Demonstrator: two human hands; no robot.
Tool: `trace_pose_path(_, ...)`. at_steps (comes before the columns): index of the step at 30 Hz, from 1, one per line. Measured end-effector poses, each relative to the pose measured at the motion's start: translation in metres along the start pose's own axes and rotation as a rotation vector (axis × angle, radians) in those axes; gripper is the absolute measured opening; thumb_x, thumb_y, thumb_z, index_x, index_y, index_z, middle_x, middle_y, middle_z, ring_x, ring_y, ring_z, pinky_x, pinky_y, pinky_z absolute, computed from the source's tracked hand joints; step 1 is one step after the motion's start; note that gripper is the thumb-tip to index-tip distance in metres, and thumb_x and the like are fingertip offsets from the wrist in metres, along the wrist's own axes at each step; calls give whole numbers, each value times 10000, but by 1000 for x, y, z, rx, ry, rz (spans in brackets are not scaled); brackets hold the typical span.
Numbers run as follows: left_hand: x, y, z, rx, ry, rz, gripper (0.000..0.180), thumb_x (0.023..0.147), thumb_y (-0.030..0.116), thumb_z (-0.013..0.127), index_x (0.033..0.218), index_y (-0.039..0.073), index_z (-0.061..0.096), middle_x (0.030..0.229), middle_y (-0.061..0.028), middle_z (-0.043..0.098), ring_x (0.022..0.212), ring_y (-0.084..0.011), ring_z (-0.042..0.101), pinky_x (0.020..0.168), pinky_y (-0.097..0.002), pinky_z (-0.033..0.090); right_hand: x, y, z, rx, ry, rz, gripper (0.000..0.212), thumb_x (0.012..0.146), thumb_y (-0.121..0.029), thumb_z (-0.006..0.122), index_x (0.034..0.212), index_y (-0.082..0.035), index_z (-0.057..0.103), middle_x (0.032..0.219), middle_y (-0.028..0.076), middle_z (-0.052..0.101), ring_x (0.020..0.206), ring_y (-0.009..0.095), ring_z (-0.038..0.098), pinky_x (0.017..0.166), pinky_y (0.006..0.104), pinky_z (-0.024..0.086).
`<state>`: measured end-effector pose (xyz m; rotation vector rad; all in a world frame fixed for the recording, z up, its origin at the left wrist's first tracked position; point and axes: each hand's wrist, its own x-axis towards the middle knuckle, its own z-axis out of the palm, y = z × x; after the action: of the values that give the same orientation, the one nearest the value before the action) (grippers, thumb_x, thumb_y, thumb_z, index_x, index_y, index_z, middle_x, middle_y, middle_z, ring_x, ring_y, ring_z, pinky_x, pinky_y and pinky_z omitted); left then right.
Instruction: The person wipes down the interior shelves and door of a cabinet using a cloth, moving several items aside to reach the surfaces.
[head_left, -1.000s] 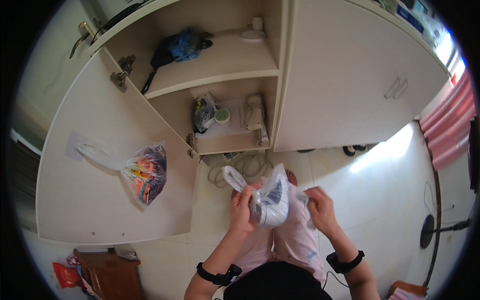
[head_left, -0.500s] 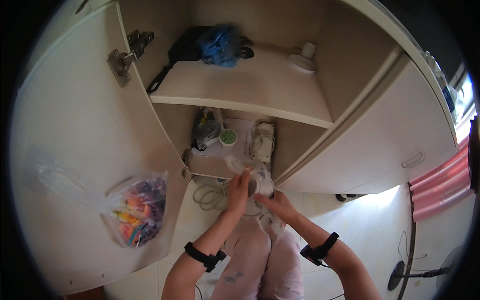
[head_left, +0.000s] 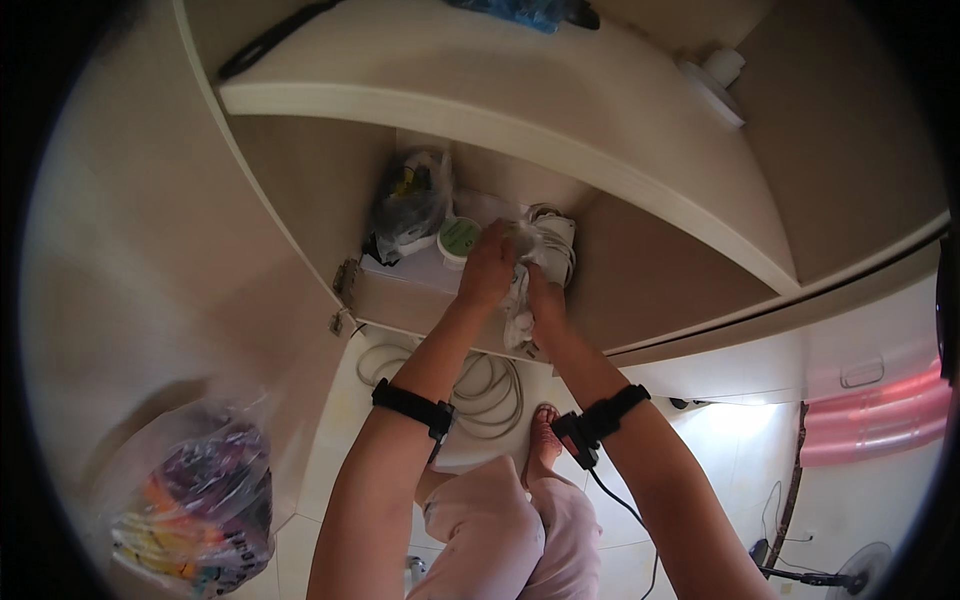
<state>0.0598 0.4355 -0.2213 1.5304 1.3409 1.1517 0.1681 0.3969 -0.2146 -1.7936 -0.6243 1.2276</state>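
both hands are closed round a crumpled white plastic bag (head_left: 520, 300) at the front of the lower cupboard shelf (head_left: 400, 285); the left hand (head_left: 487, 268) grips its upper part with the fingers curled over the top, the right hand (head_left: 543, 300) clasps it from the side and below, thumb pressed in; neither hand is spread, and the bag bunches between them with a tail hanging over the shelf's front edge; what is inside the bag cannot be told.

the bag sits just in front of a coil of white cable (head_left: 555, 240) and just beside a small round green-lidded tub (head_left: 459, 238); a dark crinkled bag (head_left: 410, 205) leans at the left of the shelf, near the tub; to handle the white bag well i would judge that the grip should gather the loose tail into the fist, so that nothing snags on the shelf edge or on the hinge (head_left: 345, 280); the hold should be firm but not crushing, since thin plastic slips and tears; the elbows should stay in, because the tub is close enough to be knocked by the left wrist.

further out, the upper shelf (head_left: 480, 100) carries a blue bundle (head_left: 520, 12) and a white round fitting (head_left: 715, 80); a clear bag of colourful things (head_left: 195, 500) hangs at the open door to the left; a looped hose (head_left: 490, 385) lies on the floor below.
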Motion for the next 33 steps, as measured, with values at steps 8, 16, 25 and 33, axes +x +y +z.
trace_pose_path(8,-39,-38,-17,893,-136,144,546,890,157,527,1414,37,430,1544,-70,315,1438,-261,259,1134,-560,218,10,0,17,-567,65,-229,545,875,-217,590,1319,71,458,1150,293,625,1062,396,623,889,425,490)
trace_pose_path(16,-55,-43,-15,839,-173,151,526,831,118,534,1348,22,524,1574,-48,260,1468,-256,197,1142,-582,186,32,20,14,-733,-169,-439,640,871,-206,580,1412,32,335,1194,311,593,1115,432,582,963,439,460)
trace_pose_path(25,-62,-46,-12,809,3,211,514,801,42,572,1310,-8,525,1559,-198,206,1449,-310,220,1126,-546,264,78,7,25,-615,-52,-261,471,883,-139,548,1333,-10,499,1316,185,562,1220,338,524,1003,385,423)
trace_pose_path(33,-59,-18,-25,363,-55,-55,558,760,-51,568,1309,-28,472,1543,-276,129,1265,-452,439,1004,-438,455,33,-14,18,-5,-161,-356,523,903,-96,534,1403,4,418,1301,170,552,1176,275,524,987,354,419)
